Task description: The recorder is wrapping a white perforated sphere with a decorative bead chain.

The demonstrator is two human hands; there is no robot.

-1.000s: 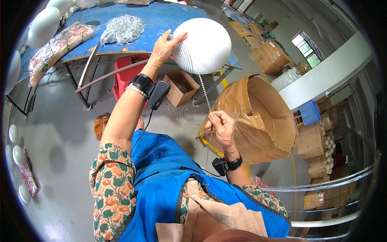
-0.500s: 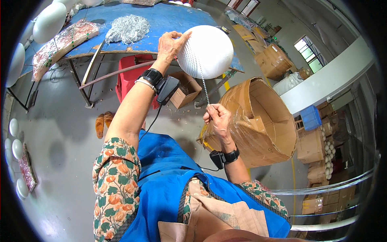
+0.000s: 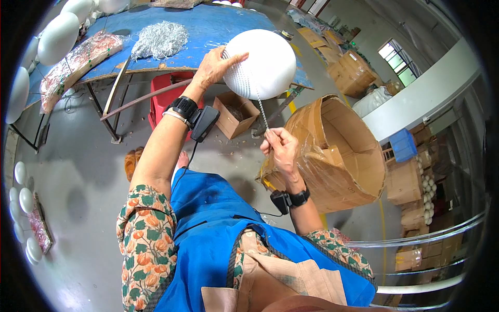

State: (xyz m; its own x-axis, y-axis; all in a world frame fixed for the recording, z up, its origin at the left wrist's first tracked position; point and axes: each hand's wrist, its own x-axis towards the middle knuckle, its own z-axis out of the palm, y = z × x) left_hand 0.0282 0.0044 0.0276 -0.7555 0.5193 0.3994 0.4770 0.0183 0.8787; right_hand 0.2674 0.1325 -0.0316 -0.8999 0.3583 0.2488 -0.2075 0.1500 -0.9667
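A round white ball (image 3: 270, 65) touches the spread left fingers (image 3: 217, 53), its silver beaded strand (image 3: 263, 113) pinched in the right fingers (image 3: 275, 138)

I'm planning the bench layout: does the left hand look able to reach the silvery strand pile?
Probably yes: the silvery strand pile lies uncovered on the blue table, with nothing visible between it and the left hand, though that hand is on the white ball.
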